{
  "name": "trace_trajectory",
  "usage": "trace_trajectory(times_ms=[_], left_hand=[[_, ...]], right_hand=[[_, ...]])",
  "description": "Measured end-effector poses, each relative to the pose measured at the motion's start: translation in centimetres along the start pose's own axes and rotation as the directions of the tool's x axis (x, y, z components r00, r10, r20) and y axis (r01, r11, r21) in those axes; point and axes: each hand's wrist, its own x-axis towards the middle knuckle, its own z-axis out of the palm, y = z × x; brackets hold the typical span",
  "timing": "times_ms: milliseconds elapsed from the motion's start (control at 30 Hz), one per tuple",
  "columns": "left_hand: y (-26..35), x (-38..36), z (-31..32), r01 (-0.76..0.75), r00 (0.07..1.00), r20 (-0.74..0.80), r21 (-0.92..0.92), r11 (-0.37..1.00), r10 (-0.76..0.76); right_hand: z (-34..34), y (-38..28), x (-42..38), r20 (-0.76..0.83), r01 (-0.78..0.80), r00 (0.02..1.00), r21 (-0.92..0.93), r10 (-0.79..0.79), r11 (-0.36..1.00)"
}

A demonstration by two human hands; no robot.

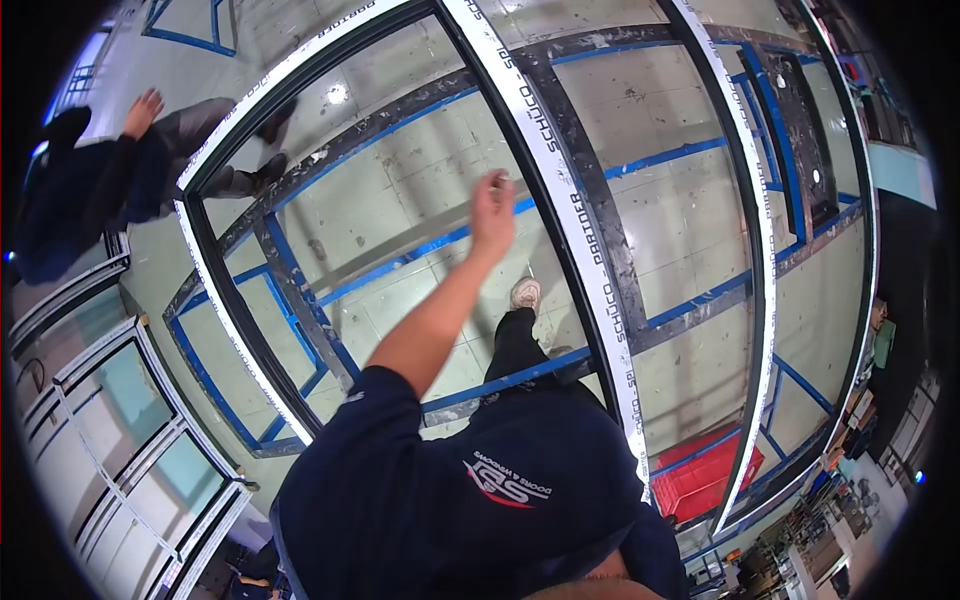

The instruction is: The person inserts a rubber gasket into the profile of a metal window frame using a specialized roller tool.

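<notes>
Fingers (494, 186) of left hand (492, 210) curled together near the frame mullion (560, 200), possibly gripping something small; blurred. Frame flat on blue-railed bench (420, 250), reachable.

This is a window and door fabrication workshop. A large window frame (560, 190) with white protective tape printed "SCHÜCO PARTNER" lies flat on a blue steel assembly bench (690, 300), open so the pale tiled floor (400, 200) shows through. More glazed frames (120, 440) stand stacked at the left edge. A red plastic crate (705, 475) sits on the floor under the bench. The person's dark work shirt (460, 500) carries a logo reading "Doors & Windows". Cluttered benches (840, 520) line the far right edge.
</notes>
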Motion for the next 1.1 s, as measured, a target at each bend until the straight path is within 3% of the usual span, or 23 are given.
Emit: trace_trajectory(times_ms=[67,100,167,200,233,300,333,367,400,433,467,500,533,633,700,733,767,833,900,967,1000,1033,1100], left_hand=[[-0.1,-0.9,4.9,0.173,0.985,0.039,-0.18,0.968,-0.169],[1.0,-1.1,5.8,0.167,0.986,0.037,-0.185,0.968,-0.163],[2.9,-1.4,7.1,0.252,0.946,-0.155,-0.204,0.946,-0.285],[1.4,-0.9,7.5,0.266,0.938,-0.149,-0.275,0.924,-0.314],[2.7,-0.8,6.8,0.272,0.944,-0.154,-0.14,0.952,-0.292],[-0.9,0.3,7.5,0.282,0.941,-0.035,-0.471,0.836,-0.337],[-1.5,0.5,7.5,0.285,0.938,0.004,-0.581,0.763,-0.347],[-2.0,0.7,7.3,0.312,0.939,0.083,-0.619,0.721,-0.335],[0.0,0.3,7.1,0.411,0.891,0.119,-0.623,0.666,-0.438],[-2.3,0.4,7.3,0.392,0.907,0.174,-0.677,0.622,-0.383],[-1.5,-0.8,7.1,0.426,0.893,0.191,-0.649,0.63,-0.407],[-0.1,-2.5,6.9,0.452,0.881,0.2,-0.624,0.637,-0.429],[1.0,-4.8,7.1,0.465,0.877,0.188,-0.562,0.684,-0.443],[-0.2,-6.7,7.5,0.489,0.866,0.248,-0.607,0.626,-0.435],[-1.4,-6.3,7.7,0.501,0.864,0.33,-0.629,0.594,-0.38],[1.2,-8.2,7.6,0.552,0.82,0.271,-0.608,0.571,-0.505],[1.5,-10.7,7.7,0.56,0.816,0.28,-0.6,0.571,-0.506],[2.0,-14.9,8.8,0.565,0.822,0.164,-0.366,0.74,-0.546],[0.7,-22.4,9.2,0.533,0.845,0.217,-0.283,0.797,-0.488],[0.7,-28.1,8.8,0.191,0.978,0.078,0.017,0.981,-0.192],[0.4,-28.7,8.1,0.343,0.936,0.168,-0.243,0.907,-0.309],[0.1,-28.9,7.2,0.488,0.873,0.285,-0.464,0.74,-0.397],[1.4,-33.1,7.2,0.285,0.959,0.126,-0.422,0.861,-0.255]], right_hand=[[0.6,0.5,1.1,-0.022,-0.002,1.0,0.016,0.002,1.0],[1.2,1.3,1.5,-0.032,-0.002,0.999,0.024,0.003,1.0],[3.0,2.4,2.1,-0.048,-0.005,0.999,0.052,0.007,0.999],[4.1,2.0,1.7,-0.046,-0.012,0.999,0.073,0.015,0.997],[6.0,2.0,0.4,-0.032,-0.027,0.999,0.098,0.03,0.995],[11.6,1.8,-5.4,0.039,-0.076,0.997,0.152,0.071,0.985],[21.5,7.9,-11.3,0.076,-0.103,0.993,0.179,0.091,0.978],[30.8,9.2,-7.9,0.103,-0.128,0.989,0.206,0.108,0.97],[27.6,10.6,-7.6,0.127,-0.149,0.984,0.223,0.123,0.963],[25.3,7.5,-8.4,0.129,-0.41,0.895,0.618,0.428,0.671],[23.1,4.0,-8.5,0.262,-0.485,0.705,0.856,0.659,0.179],[20.9,2.4,-8.9,0.37,-0.468,0.607,0.882,0.703,-0.06],[20.4,2.1,-8.9,0.408,-0.462,0.572,0.877,0.712,-0.132],[19.9,1.6,-8.7,0.338,-0.434,0.574,0.898,0.745,-0.073],[19.9,2.1,-8.6,0.269,-0.482,0.614,0.872,0.742,0.083],[19.6,2.0,-9.0,0.223,-0.438,0.615,0.894,0.756,0.093],[19.3,2.1,-9.3,0.172,-0.388,0.617,0.916,0.768,0.106],[19.9,4.9,-9.6,0.249,-0.417,0.645,0.907,0.722,0.06],[20.6,7.7,-11.6,0.257,-0.379,0.775,0.92,0.577,0.1],[22.1,10.8,-13.6,0.216,-0.282,0.854,0.957,0.474,0.072],[21.1,11.4,-15.0,0.19,-0.267,0.877,0.956,0.44,0.119],[21.0,12.7,-15.9,0.204,-0.262,0.905,0.959,0.374,0.111],[21.4,15.2,-17.1,0.096,-0.162,0.964,0.952,0.248,0.261]])
